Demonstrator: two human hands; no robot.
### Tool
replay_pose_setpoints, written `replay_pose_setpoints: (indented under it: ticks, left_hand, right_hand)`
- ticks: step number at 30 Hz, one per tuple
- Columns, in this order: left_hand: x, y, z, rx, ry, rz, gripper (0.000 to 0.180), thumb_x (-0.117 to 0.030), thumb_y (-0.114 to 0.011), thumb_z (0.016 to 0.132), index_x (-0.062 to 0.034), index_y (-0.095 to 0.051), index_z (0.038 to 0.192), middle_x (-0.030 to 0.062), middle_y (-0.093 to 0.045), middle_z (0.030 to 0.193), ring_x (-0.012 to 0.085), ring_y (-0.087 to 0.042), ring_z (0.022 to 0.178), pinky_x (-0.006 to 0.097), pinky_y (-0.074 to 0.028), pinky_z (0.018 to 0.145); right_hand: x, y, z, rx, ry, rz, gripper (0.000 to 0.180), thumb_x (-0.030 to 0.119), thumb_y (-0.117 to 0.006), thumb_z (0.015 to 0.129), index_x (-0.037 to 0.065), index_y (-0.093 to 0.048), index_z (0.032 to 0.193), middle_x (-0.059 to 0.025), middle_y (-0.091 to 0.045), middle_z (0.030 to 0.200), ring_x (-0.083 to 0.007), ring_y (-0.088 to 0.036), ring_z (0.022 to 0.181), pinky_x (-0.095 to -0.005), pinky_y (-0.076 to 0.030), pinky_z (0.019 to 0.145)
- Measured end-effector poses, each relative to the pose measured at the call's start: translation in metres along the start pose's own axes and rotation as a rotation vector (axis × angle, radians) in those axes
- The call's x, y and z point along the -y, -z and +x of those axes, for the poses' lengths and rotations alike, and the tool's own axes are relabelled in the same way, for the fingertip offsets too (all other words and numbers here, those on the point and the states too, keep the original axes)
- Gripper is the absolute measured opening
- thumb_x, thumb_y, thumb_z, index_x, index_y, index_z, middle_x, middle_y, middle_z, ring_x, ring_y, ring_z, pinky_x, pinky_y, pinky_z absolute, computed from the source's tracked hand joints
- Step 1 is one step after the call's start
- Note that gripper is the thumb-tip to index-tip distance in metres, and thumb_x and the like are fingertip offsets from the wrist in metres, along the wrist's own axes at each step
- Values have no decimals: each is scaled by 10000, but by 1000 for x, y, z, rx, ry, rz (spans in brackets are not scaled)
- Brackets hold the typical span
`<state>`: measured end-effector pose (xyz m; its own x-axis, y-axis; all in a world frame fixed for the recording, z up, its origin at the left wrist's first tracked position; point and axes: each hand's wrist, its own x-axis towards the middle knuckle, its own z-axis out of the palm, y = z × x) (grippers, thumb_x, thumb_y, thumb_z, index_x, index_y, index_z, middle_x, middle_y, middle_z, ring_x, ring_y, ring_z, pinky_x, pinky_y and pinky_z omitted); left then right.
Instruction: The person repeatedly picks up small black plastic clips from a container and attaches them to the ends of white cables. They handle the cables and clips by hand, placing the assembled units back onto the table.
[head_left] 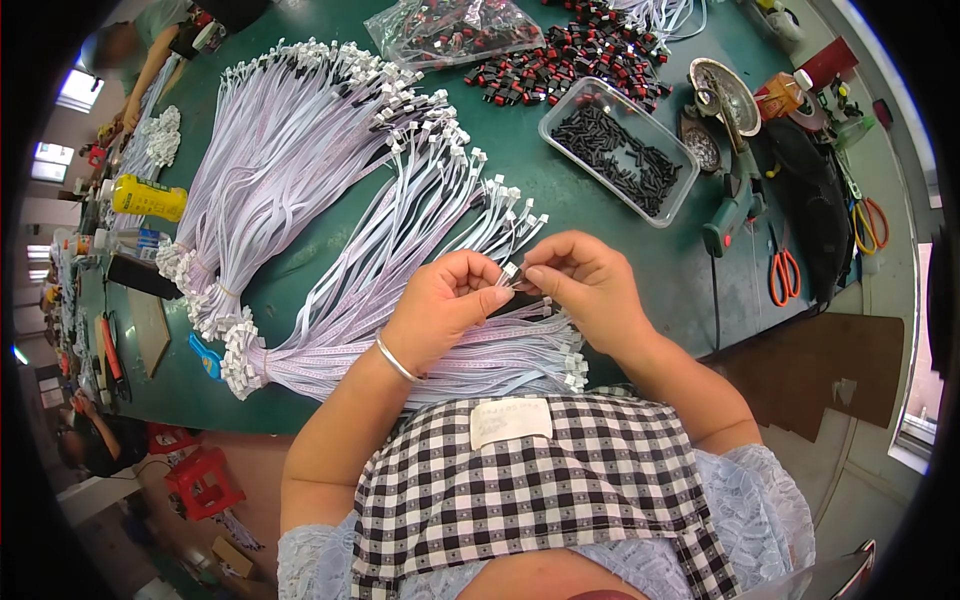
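My left hand (pixel 440 302) pinches a tiny connector (pixel 510 271) mid-frame — probably for control — right hand (pixel 590 285) pinched alongside, can't tell on what.

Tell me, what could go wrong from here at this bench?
The white connector at the fingertips of the left hand is tiny, so it might slip and get lost among the similar ends nearby.

The silver bangle on that wrist sits close to the loose white cables and could snag one.

The clear box of small black pieces stands uncovered beyond the right hand; a careless bump might spill them.
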<state>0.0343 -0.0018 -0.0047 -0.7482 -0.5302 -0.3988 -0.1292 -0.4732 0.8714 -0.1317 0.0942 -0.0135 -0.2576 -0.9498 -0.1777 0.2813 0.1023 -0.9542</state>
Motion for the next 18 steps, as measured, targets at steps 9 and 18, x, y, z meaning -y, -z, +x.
replay_pose_setpoints:
  ticks: [9,18]
  left_hand:
    - [0,0,-1,-42,-43,-51,114,-61,-643,823,-34,-570,906,-18,-549,747,40,-458,602,165,-362,538]
    - [-1,-1,-1,-37,-44,-67,118,-80,-655,825,-40,-576,904,-22,-550,749,39,-458,610,164,-364,549]
  right_hand:
    - [3,-2,2,-41,-46,175,97,-29,-578,850,-19,-571,946,-103,-627,900,-174,-634,816,-287,-526,730]
    - [5,-1,3,2,-42,170,87,-12,-579,851,-5,-597,936,-76,-644,920,-131,-610,842,-264,-501,772]
